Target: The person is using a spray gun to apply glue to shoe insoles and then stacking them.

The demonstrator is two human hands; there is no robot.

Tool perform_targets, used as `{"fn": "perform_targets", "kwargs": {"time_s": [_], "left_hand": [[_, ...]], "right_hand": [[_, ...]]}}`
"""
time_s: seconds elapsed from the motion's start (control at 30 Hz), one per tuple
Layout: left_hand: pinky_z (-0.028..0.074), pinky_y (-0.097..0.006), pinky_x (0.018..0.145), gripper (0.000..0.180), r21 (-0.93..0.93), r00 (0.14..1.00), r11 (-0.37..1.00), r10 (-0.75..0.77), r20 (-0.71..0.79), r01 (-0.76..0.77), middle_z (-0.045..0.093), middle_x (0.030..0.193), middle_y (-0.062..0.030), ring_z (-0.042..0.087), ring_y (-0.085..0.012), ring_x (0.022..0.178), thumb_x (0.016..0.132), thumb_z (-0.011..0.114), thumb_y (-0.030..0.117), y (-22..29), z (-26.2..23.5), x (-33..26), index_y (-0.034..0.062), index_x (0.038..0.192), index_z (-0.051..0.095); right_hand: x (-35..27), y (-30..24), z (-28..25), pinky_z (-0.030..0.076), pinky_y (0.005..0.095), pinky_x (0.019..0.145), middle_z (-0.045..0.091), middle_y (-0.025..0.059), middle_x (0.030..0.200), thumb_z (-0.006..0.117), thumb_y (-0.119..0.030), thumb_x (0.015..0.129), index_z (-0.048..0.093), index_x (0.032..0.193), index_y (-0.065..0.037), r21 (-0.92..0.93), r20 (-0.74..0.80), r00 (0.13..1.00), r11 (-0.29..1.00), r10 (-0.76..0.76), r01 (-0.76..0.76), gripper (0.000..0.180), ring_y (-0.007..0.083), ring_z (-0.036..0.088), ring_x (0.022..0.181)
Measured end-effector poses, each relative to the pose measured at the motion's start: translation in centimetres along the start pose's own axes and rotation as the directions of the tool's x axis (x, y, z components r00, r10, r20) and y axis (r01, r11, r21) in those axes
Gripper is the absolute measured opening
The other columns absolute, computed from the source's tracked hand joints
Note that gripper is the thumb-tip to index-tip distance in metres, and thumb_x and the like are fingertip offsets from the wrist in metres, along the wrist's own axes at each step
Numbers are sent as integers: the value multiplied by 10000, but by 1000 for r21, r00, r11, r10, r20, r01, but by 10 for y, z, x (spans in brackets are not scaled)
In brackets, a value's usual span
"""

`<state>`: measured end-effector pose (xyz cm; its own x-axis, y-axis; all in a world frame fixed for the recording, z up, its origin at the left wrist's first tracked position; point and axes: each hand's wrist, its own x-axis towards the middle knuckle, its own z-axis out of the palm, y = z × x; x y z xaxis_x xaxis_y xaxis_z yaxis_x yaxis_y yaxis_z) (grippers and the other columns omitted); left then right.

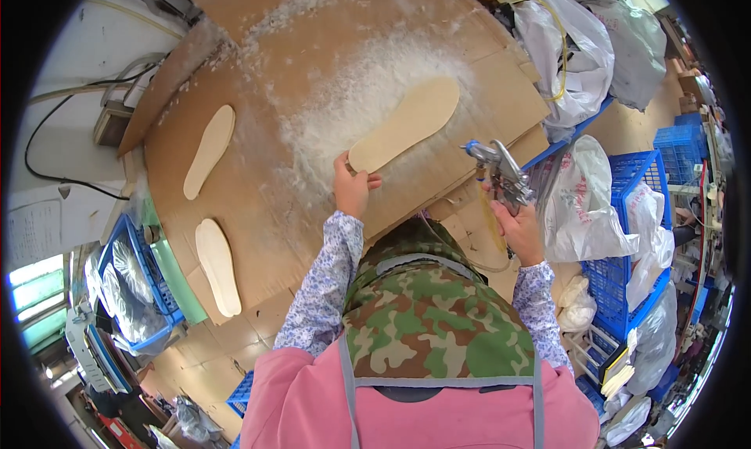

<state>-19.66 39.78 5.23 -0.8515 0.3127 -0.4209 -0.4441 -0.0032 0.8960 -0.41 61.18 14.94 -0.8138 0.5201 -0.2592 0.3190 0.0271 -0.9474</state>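
Note:
My left hand (354, 187) pinches the heel end of a cream insole (407, 123), which lies over a patch of white residue on the cardboard-covered table. A metal spray gun (504, 175) with a blue nozzle is gripped in my right hand (519, 231), to the right of the insole and just off the cardboard's near edge. The nozzle points up and left, and a yellowish hose hangs by the gun. Two more insole pieces lie at the left: one pale insole (210, 152) farther off, and a stack of insoles (218, 267) nearer to me.
Cardboard (258, 175) covers the table, with white fluff toward its far side. Blue crates (626, 238) and plastic bags (583, 206) crowd the right. Another blue crate (141, 292) with bags stands at the left. A dark cable (70, 179) runs along the left wall.

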Motion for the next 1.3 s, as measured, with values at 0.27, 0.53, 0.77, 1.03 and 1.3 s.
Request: {"fn": "perform_targets", "kwargs": {"time_s": [0.27,0.53,0.77,1.03,1.3], "left_hand": [[542,-281,564,519,-63,989,998,-24,-144,15,490,1121,-185,599,-207,766,804,413,-52,-13,-9,-16,-33,1304,276],[491,-241,525,523,-125,979,992,-40,-202,15,531,1082,-163,575,-170,730,801,446,-27,-17,-6,-20,-57,1304,307],[394,-198,404,461,-100,980,995,-18,-197,-2,544,1057,-136,523,-101,591,804,436,-34,-14,-4,-22,-41,1264,401],[364,-189,397,413,-74,978,997,-26,-206,11,543,1061,-104,503,-79,577,812,426,-39,-7,-1,-23,-26,1223,463],[337,-183,389,395,-85,980,996,7,-200,-24,542,1039,-87,487,-65,572,820,433,-26,-15,-2,-20,-13,1213,475]], "right_hand": [[29,-19,42,477,301,745,631,135,926,600,-15,811,537,1147,-19,-220,396,891,920,-220,325,342,209,615,827],[47,-36,60,478,323,730,626,136,872,586,-15,824,513,1114,-17,-257,543,827,908,-146,330,299,268,618,810],[64,-29,48,476,314,721,629,124,849,568,-7,830,506,1121,-20,-322,493,858,887,-142,332,298,260,617,776],[85,-32,27,473,298,704,616,108,819,560,-1,831,506,1094,-7,-355,423,882,857,-210,374,269,215,612,746],[108,-23,2,456,301,653,583,142,771,578,-24,838,517,1035,-12,-410,317,888,796,-334,445,206,254,587,692]]}}
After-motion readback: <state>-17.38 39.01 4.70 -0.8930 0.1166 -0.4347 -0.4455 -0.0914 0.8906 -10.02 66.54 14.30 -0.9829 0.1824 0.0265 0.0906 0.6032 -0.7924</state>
